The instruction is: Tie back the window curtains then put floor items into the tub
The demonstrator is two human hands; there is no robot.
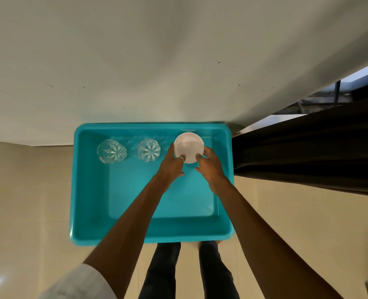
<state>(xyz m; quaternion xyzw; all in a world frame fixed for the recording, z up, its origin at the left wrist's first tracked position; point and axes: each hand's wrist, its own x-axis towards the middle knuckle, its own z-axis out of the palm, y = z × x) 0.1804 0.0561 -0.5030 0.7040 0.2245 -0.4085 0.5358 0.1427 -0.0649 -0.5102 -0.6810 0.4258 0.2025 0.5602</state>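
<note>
Both your hands, left hand (171, 164) and right hand (210, 167), grip the small white round bowl (188, 147) inside the teal plastic tub (88, 190); release carelessly and it could knock the nearer cut-glass tumbler (148, 150).

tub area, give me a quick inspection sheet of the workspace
surface: pale tiled floor, tub on it against the wall
job's things: two glasses and white bowl in the tub's far end
clutter: nothing seen
fingers: left hand and right hand both grip the bowl
cables: nothing seen
surroundings: dark curtain right of tub, window above
</note>
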